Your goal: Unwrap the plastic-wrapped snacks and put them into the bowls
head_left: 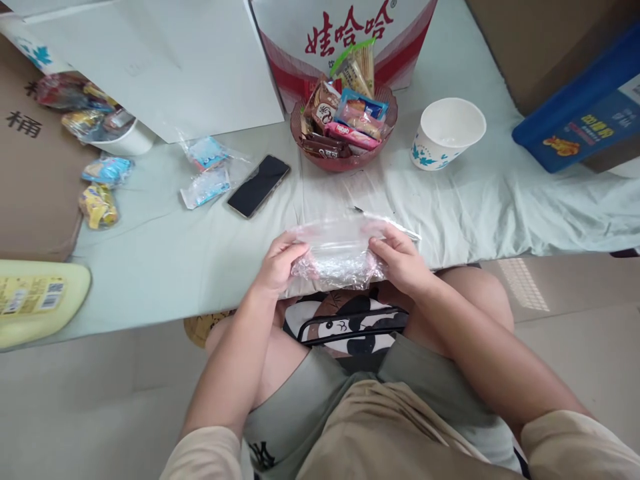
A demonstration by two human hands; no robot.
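Note:
A clear plastic bag (336,257) is stretched between my two hands at the table's near edge. My left hand (281,263) pinches its left side, thumb on top. On the other side, my right hand (397,257) grips the bag with the thumb pressed over it. The bag looks crinkled in its lower part, and I cannot make out anything inside it. Beyond the hands stands a reddish glass bowl (327,161) filled with wrapped snacks (345,123). A black phone (259,185) lies to the left of the bowl.
A white paper cup (443,143) stands right of the bowl. Small wrapped packets (206,173) lie left of the phone, and more snacks (100,203) farther left. Boxes (345,40) line the back. A blue container (580,100) is at right, a yellow-green bottle (45,287) at left.

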